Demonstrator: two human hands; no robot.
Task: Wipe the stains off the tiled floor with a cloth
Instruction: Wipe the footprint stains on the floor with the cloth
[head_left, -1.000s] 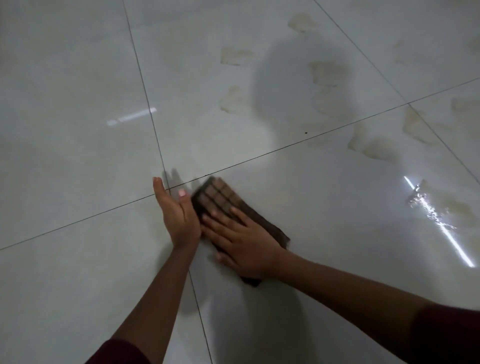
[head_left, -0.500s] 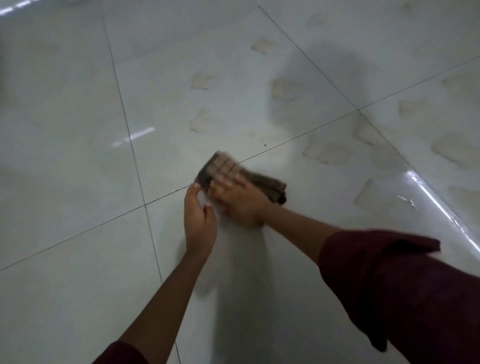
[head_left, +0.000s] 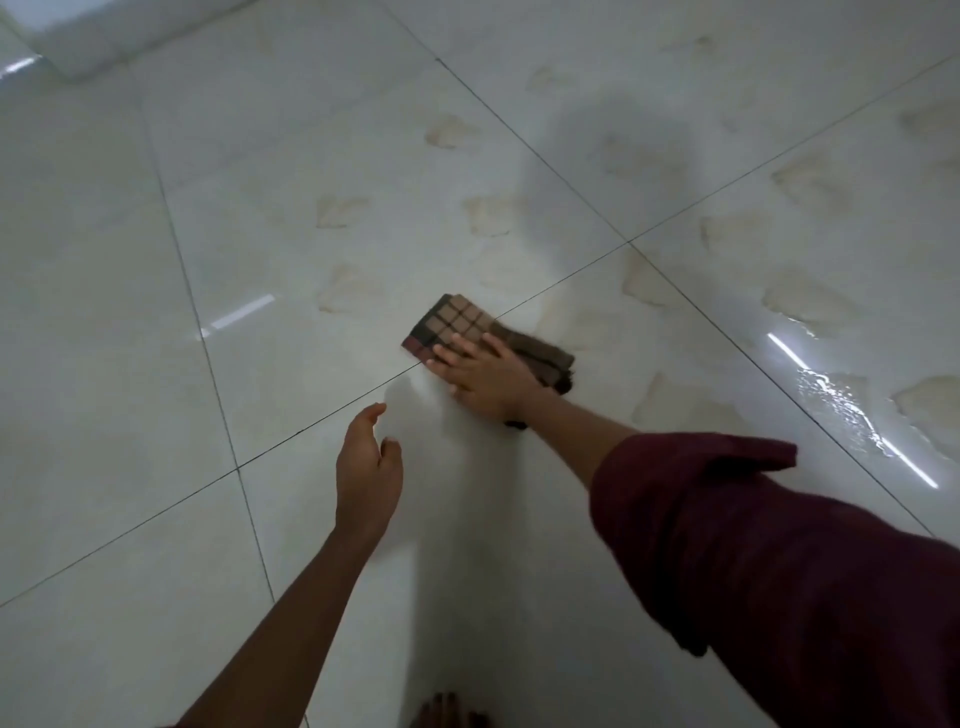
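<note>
On the grout line at mid-floor, the right hand presses flat, fingers spread, on the folded brown cloth. Near and left of it, the left hand hovers relaxed, holding nothing. Pale stains dot the tiles far and right.

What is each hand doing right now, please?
Left hand: open, holding nothing.
Right hand: open, fingers pressing the cloth flat.

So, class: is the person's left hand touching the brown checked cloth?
No: the left hand hangs open, apart from the brown checked cloth, which only the right hand presses flat.
</note>
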